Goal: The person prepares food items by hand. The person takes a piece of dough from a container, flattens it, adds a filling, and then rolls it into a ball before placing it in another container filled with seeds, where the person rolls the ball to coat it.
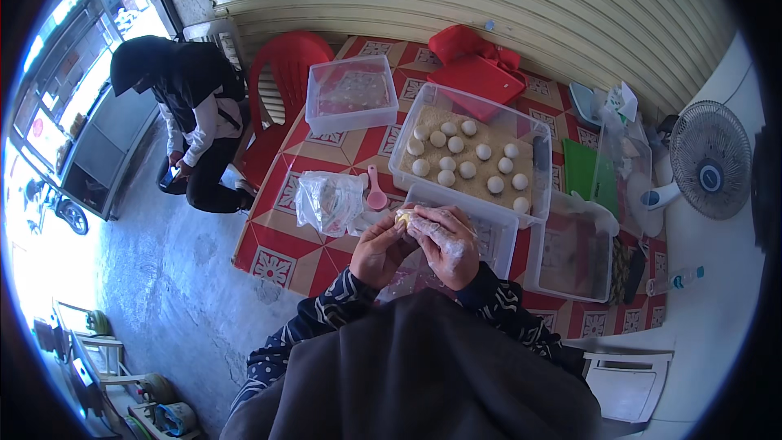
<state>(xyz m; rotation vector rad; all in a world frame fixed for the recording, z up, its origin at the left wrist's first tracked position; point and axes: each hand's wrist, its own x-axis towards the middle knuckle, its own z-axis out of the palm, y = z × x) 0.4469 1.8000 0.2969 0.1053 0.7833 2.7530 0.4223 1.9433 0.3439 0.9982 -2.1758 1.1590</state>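
Observation:
My left hand (377, 255) and my right hand (449, 245) meet over the near side of the table, fingers closed around a small piece of pale dough with a yellow part (402, 218). White powder coats the fingers of my right hand. Just beyond, a clear plastic tub (543, 128) holds sand-coloured crumbs (489, 171) with several white dough balls (467, 170) lying on them. Under and beside my hands is another clear tub (502, 256), partly hidden. A pink scoop (376, 198) and a crumpled clear plastic bag (330, 200) lie left of my hands.
On the patterned red tablecloth (263, 238) stand a third clear tub (351, 122), an empty-looking tub (571, 293), a red lid (482, 82) and a green board (580, 165). A fan (710, 162) is at right. A person (195, 116) sits left by a red chair (284, 73).

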